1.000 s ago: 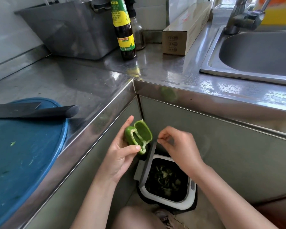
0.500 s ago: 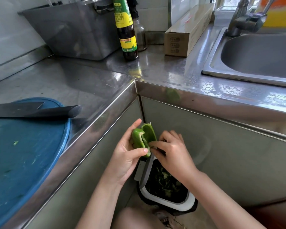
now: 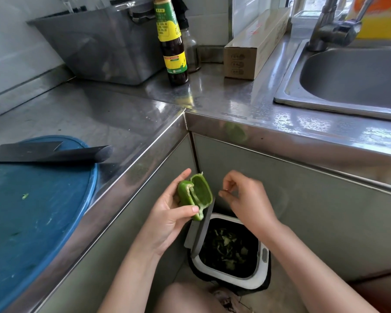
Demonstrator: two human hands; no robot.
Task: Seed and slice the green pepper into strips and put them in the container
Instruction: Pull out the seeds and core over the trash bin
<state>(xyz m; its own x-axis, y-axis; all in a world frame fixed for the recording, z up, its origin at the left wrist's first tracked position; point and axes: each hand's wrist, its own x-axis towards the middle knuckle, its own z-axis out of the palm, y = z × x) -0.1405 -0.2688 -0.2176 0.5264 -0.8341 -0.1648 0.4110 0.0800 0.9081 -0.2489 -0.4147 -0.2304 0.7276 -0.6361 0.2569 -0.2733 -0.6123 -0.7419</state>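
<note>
Head view: the left hand is gripping a hollowed green pepper piece over the open bin while the right hand is pinching a scrap beside it, seeding nearly finishing, slicing on the blue board and any container not yet showing.

L-shaped stainless-steel countertop meeting at an inner corner, pale cabinet fronts below. Sink with chrome faucet at right; grey tub, two bottles and a long cardboard box along the tiled back wall. Daylight glints on the wet steel
</note>
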